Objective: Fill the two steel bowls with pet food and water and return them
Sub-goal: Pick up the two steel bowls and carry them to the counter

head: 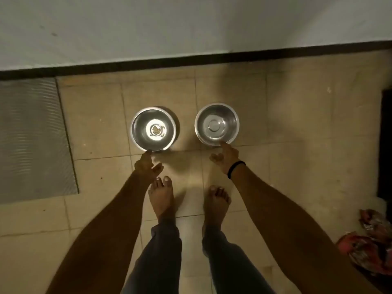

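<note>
Two steel bowls stand side by side on the tiled floor near the wall. The left bowl [152,129] holds a few bits of pet food at its bottom. The right bowl [216,123] looks bare inside. My left hand [147,165] reaches down with its fingertips touching the near rim of the left bowl. My right hand [226,154], with a black band on the wrist, touches the near rim of the right bowl with one finger. Neither bowl is lifted.
A grey ribbed mat [31,139] lies on the floor at the left. A dark mat [385,145] sits at the right edge, with a red patterned cloth [369,245] below it. My bare feet [161,198] stand just behind the bowls. The wall's black skirting [191,61] runs behind.
</note>
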